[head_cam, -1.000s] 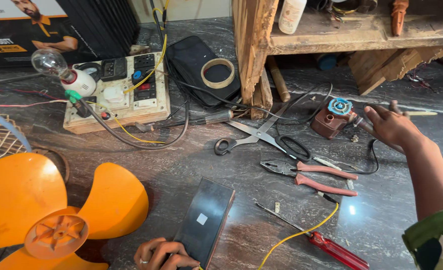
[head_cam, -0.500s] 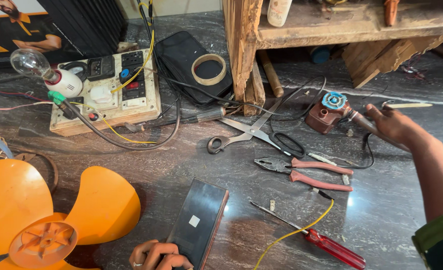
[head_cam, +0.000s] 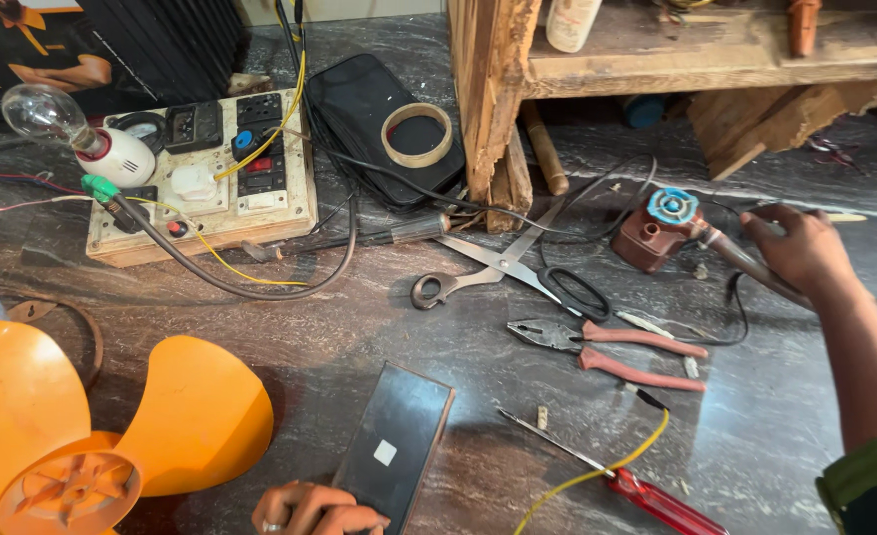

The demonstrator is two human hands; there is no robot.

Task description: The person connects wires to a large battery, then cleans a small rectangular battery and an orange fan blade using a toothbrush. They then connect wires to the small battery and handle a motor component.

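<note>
The right hand (head_cam: 800,248) closes around a metal-tipped soldering iron (head_cam: 730,253); the left hand (head_cam: 314,507) pinches a flat black rectangular panel (head_cam: 394,446).

A slim soldering iron (head_cam: 730,253) lay tilted across a small reddish-brown block with a blue ring on top (head_cam: 656,226), its handle end gripped at the right, while a flat black rectangular panel with a white square sticker (head_cam: 399,441) lay at the table's near edge.

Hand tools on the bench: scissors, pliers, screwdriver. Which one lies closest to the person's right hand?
The pliers with pinkish-red handles; their handle ends point toward the right hand. The scissors lie further left, the red-handled screwdriver lower down.
</note>
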